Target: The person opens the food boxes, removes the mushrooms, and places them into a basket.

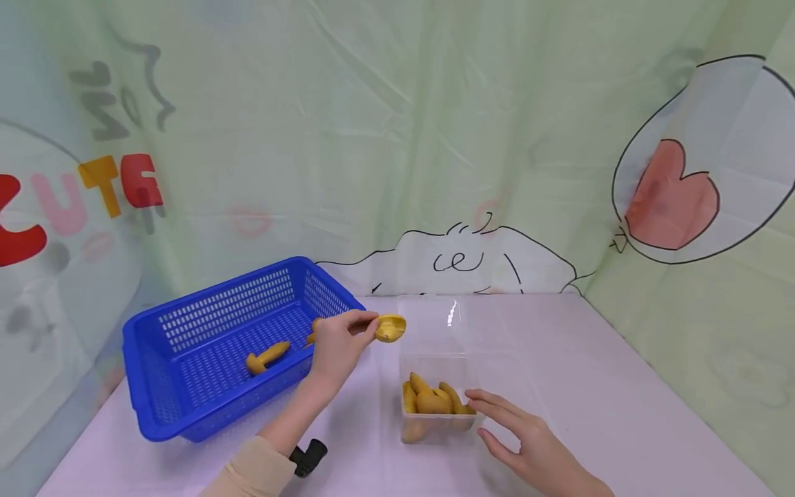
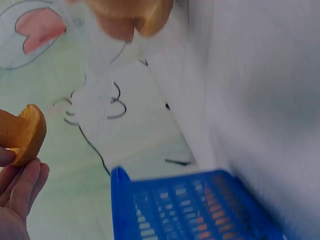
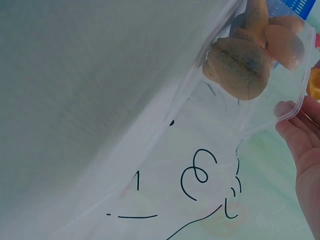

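Note:
My left hand [image 1: 338, 345] pinches a yellow-brown mushroom [image 1: 390, 328] by its stem, raised above the table between the blue basket [image 1: 205, 411] and a clear plastic box [image 1: 438, 422]. In the left wrist view, the fingers and thumb hold that mushroom [image 2: 31, 135] just under its cap. Several mushrooms [image 1: 433, 400] lie heaped in the box. My right hand [image 1: 528, 438] is at the box's right side, its fingers extended, with fingertips at the rim. In the right wrist view, the fingers [image 3: 295, 125] overlap the box's edge. Inside the basket lies another mushroom [image 1: 268, 357].
More mushroom [image 1: 314, 330] shows at the basket's right wall, partly behind my left hand. The box's clear lid [image 1: 428, 324] seems to stand up at its back. A printed curtain [image 1: 385, 138] hangs behind the pale table [image 1: 596, 386].

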`<state>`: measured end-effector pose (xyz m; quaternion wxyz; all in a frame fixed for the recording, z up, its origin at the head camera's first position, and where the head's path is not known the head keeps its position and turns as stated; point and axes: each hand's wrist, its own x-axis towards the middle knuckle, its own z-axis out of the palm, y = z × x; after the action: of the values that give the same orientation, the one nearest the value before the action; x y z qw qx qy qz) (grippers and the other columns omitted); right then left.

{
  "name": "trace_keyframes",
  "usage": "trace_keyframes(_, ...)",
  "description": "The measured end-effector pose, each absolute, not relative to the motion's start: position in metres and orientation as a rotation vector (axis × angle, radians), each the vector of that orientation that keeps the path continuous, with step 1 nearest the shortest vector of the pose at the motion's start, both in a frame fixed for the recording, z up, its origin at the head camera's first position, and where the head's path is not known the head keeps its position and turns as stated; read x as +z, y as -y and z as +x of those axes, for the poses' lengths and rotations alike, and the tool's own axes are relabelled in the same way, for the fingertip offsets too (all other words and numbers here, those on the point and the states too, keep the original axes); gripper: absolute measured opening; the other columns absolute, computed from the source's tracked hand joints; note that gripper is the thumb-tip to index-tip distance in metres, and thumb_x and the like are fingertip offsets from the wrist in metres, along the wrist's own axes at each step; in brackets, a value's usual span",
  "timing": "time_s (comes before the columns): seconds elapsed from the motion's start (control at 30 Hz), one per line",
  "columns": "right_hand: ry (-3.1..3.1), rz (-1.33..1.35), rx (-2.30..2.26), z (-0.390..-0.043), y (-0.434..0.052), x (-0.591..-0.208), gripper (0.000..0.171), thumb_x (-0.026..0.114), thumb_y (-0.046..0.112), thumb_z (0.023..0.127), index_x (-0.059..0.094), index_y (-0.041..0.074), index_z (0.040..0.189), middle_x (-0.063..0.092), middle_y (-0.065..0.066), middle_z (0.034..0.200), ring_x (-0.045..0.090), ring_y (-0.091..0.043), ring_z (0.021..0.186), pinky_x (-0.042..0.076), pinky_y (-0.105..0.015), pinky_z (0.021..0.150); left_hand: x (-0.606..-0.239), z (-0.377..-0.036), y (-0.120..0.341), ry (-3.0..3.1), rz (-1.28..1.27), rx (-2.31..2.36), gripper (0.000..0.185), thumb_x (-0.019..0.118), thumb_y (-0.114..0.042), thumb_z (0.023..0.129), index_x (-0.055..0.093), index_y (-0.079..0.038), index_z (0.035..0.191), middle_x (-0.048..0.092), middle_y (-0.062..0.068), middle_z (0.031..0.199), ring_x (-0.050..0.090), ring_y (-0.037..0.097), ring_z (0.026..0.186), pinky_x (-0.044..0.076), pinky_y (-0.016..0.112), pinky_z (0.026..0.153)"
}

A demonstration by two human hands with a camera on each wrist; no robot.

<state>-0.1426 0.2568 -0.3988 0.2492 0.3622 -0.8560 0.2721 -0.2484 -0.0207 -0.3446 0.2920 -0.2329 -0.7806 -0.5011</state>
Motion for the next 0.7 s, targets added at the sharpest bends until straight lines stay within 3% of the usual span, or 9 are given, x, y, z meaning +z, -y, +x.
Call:
trace_keyframes(0.3,2.309,1.011,0.737,-0.145,-0.257,-0.399,0.034,0.058,0.02,0.092,0.057,0.008,0.124,0.056,-0.008,0.124,0.054,-0.016,0.111,0.039,-0.013,0.092,-0.336,-0.262,0.066,2.052,-0.48,-1.21,0.012,0.072,-0.002,0.079,0.072,0.003,0.09,0.07,0.011,0.081,0.067,0.019,0.069,0.055,0.026,0.06)
trace_keyframes(0.43,2.311,1.009,0.74,-0.146,-0.258,-0.401,0.035,0.056,0.023,0.093,0.056,0.009,0.125,0.056,-0.007,0.125,0.053,-0.015,0.113,0.039,-0.013,0.092,-0.34,-0.271,0.085,2.092,-0.386,-1.216,0.012,0.071,-0.001,0.079,0.072,0.004,0.09,0.069,0.014,0.081,0.067,0.023,0.07,0.055,0.028,0.06)
trace_keyframes(0.7,2.277,1.035,0.727,-0.15,-0.258,-0.401,0.037,0.063,0.015,0.089,0.056,0.007,0.124,0.056,-0.008,0.124,0.053,-0.015,0.113,0.038,-0.012,0.092,-0.354,-0.277,0.105,2.195,-0.216,-1.255,0.012,0.066,0.0,0.084,0.07,0.006,0.093,0.068,0.018,0.085,0.067,0.027,0.075,0.056,0.031,0.063)
